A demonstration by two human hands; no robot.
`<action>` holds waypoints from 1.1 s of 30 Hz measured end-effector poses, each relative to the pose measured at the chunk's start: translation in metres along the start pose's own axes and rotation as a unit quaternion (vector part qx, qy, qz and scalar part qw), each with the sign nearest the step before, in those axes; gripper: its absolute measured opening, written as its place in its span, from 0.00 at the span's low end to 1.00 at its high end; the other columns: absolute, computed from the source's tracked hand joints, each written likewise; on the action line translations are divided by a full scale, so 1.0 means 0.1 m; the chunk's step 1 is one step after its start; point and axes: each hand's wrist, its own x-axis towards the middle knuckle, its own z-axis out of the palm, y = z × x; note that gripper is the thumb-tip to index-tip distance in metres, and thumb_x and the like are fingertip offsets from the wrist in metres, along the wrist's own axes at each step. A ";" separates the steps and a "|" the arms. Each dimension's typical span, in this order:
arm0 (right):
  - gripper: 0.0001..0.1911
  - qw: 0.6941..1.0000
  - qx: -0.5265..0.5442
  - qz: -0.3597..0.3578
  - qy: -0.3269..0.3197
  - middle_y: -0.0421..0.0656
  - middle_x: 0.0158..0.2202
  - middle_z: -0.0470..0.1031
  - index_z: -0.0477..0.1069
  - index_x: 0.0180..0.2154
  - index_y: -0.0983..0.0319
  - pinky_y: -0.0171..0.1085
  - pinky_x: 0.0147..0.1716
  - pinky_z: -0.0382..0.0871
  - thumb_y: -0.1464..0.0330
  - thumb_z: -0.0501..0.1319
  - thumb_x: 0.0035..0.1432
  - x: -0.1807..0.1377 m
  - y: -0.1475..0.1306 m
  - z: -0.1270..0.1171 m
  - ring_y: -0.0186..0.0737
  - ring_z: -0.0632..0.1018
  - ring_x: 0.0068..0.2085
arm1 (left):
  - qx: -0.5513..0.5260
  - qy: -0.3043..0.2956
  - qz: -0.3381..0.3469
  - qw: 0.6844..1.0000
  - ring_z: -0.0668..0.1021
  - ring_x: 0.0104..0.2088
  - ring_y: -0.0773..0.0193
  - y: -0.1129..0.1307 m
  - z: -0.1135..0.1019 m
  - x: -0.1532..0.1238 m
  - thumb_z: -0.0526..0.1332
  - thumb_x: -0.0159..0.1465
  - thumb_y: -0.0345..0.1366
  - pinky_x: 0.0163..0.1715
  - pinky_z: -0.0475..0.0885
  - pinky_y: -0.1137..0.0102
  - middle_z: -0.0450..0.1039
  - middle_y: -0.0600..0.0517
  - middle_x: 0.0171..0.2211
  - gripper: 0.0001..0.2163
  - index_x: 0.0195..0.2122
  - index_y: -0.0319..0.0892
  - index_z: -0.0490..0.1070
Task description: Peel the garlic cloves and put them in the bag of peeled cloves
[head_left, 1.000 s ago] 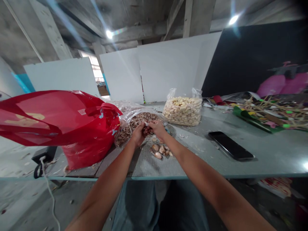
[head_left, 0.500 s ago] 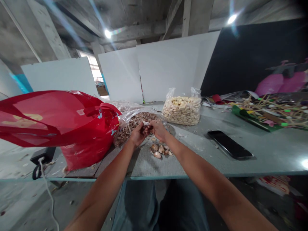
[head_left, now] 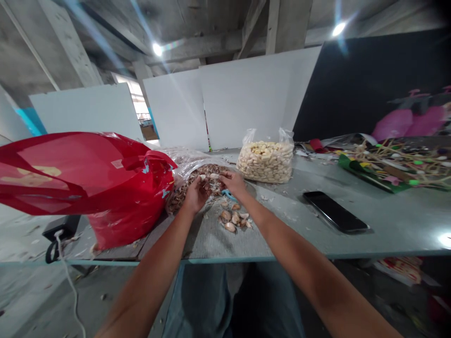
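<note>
My left hand (head_left: 195,193) hovers over a clear bag of brown garlic skins (head_left: 183,190) with its fingers apart, a white scrap at the fingertips. My right hand (head_left: 233,184) is just to its right, with its fingers pinched on a pale garlic clove (head_left: 213,176). A blue object (head_left: 229,194) shows under the right hand; I cannot tell what it is. A small heap of unpeeled cloves (head_left: 234,219) lies on the table just behind both wrists.
A clear bag of peeled cloves (head_left: 266,162) stands behind the right hand. A big red bag (head_left: 105,183) fills the left. A black phone (head_left: 334,212) lies to the right, craft sticks and paper (head_left: 391,166) beyond. White boards (head_left: 246,98) stand behind the grey table (head_left: 387,225).
Both hands have moved forward over the bag of skins and come apart. The left hand has opened, and the clove stays with the right.
</note>
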 end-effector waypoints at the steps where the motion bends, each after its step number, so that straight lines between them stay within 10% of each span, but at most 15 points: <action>1: 0.07 0.999 -0.047 -0.016 0.012 0.36 0.18 0.70 0.71 0.24 0.61 0.34 0.22 0.67 0.65 0.62 0.49 0.02 0.03 -0.02 0.33 0.69 0.19 | 0.011 0.001 -0.001 1.000 0.65 0.20 0.72 -0.01 0.01 0.00 0.59 0.62 0.39 0.20 0.62 0.75 0.66 0.55 0.27 0.07 0.40 0.44 0.68; 7: 0.06 0.974 -0.156 -0.160 0.043 0.37 0.23 0.73 0.76 0.29 0.59 0.36 0.34 0.69 0.71 0.62 0.46 0.04 0.10 -0.08 0.36 0.72 0.27 | 0.083 0.008 0.037 0.996 0.63 0.18 0.72 -0.09 -0.02 0.04 0.60 0.61 0.45 0.18 0.59 0.75 0.63 0.57 0.23 0.11 0.40 0.45 0.68; 21: 0.12 0.998 0.023 0.003 -0.061 0.37 0.24 0.75 0.73 0.34 0.60 0.34 0.18 0.68 0.61 0.66 0.48 0.00 0.12 0.05 0.32 0.72 0.18 | 0.237 0.038 0.152 0.959 0.73 0.36 0.63 -0.11 -0.06 -0.02 0.64 0.59 0.35 0.34 0.66 0.74 0.69 0.52 0.29 0.06 0.37 0.44 0.71; 33: 0.13 0.994 0.052 -0.023 -0.095 0.39 0.26 0.76 0.74 0.36 0.61 0.34 0.20 0.71 0.65 0.68 0.45 -0.09 0.01 0.03 0.35 0.76 0.24 | 0.322 0.015 0.200 0.925 0.73 0.27 0.69 -0.10 -0.01 -0.02 0.70 0.48 0.30 0.24 0.65 0.76 0.75 0.50 0.40 0.18 0.41 0.43 0.72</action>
